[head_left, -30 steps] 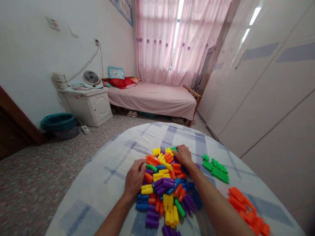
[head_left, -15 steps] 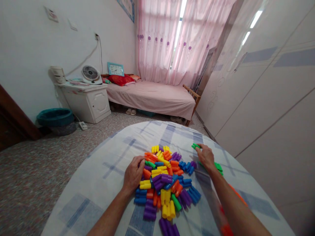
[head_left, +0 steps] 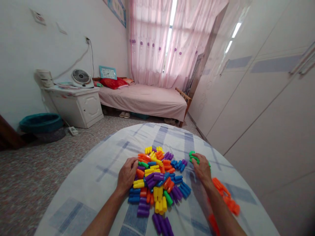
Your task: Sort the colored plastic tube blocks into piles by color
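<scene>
Bright plastic toy building pieces shaped like joined tubes lie in a mixed pile (head_left: 155, 175) on the table. At the pile's left edge is my left hand (head_left: 128, 173), its fingers curled and the tips at the end of a green piece (head_left: 143, 165). My right hand (head_left: 202, 167) is lowered to the tabletop right of the pile. Its fingers close on a green piece (head_left: 195, 159), with another green piece (head_left: 191, 153) just beyond. More green shows behind this hand, partly hidden. Orange pieces (head_left: 226, 196) lie grouped beside my right forearm, some of them covered by it.
A pale plaid cloth covers the round-edged table (head_left: 103, 193). Past it stand a bed (head_left: 145, 98), a white cabinet (head_left: 86, 106) with a fan (head_left: 81, 77), and a teal bin (head_left: 41, 123). Tall wardrobe doors (head_left: 258, 108) run along the right.
My right hand has come down and back towards me with the green piece, beside other green ones. My left hand keeps its place at the pile. The view has turned slightly right.
</scene>
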`<state>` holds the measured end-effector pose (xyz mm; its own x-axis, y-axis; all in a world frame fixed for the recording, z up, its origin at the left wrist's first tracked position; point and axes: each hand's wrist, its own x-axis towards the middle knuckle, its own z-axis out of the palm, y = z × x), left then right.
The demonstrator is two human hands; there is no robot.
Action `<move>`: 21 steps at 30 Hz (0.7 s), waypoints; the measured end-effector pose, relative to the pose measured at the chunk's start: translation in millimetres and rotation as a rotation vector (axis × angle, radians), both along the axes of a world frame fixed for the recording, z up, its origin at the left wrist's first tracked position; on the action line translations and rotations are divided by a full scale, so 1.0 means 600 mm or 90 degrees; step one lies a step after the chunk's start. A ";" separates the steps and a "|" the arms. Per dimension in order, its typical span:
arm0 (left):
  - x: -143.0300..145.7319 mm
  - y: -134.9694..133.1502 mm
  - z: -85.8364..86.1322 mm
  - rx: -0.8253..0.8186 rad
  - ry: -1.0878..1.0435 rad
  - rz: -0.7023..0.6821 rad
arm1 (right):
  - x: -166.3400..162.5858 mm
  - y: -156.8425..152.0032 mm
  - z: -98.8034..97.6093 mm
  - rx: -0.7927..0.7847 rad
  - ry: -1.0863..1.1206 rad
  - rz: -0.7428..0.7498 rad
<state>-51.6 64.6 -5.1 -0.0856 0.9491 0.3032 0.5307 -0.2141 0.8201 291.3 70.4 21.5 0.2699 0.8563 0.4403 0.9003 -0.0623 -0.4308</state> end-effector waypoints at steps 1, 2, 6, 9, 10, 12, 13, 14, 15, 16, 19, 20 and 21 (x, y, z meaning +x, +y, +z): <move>0.000 0.000 0.000 0.002 -0.004 -0.003 | -0.015 -0.013 -0.008 0.009 0.014 0.012; -0.001 0.000 0.000 0.004 -0.010 -0.005 | -0.030 -0.027 -0.017 0.021 0.038 0.021; -0.002 -0.002 0.002 0.008 -0.062 -0.007 | -0.077 -0.072 -0.054 0.083 0.231 0.016; -0.004 -0.006 0.006 -0.003 -0.124 -0.008 | -0.093 -0.084 -0.068 0.079 0.253 0.008; -0.004 -0.007 0.007 -0.008 -0.147 -0.014 | -0.095 -0.085 -0.069 0.073 0.249 0.013; -0.005 -0.008 0.008 -0.024 -0.191 -0.025 | -0.097 -0.085 -0.069 0.062 0.239 0.026; -0.006 -0.008 0.009 -0.033 -0.207 -0.026 | -0.097 -0.084 -0.068 0.059 0.238 0.030; -0.006 -0.009 0.010 -0.044 -0.216 -0.022 | -0.096 -0.084 -0.067 0.057 0.239 0.031; -0.007 -0.009 0.012 -0.054 -0.214 -0.017 | -0.095 -0.084 -0.067 0.055 0.241 0.031; -0.008 -0.009 0.016 -0.061 -0.201 -0.013 | -0.094 -0.084 -0.068 0.052 0.242 0.032; -0.011 -0.009 0.034 -0.065 -0.141 -0.029 | -0.091 -0.083 -0.073 0.041 0.240 0.045; -0.013 -0.009 0.042 -0.062 -0.122 -0.037 | -0.090 -0.082 -0.074 0.038 0.239 0.049; -0.015 -0.007 0.050 -0.056 -0.106 -0.042 | -0.089 -0.082 -0.076 0.036 0.238 0.051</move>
<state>-60.8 60.4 24.9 -0.0651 0.9766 0.2051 0.3728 -0.1669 0.9128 237.7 21.4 -24.2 0.3543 0.8583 0.3711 0.6810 0.0351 -0.7314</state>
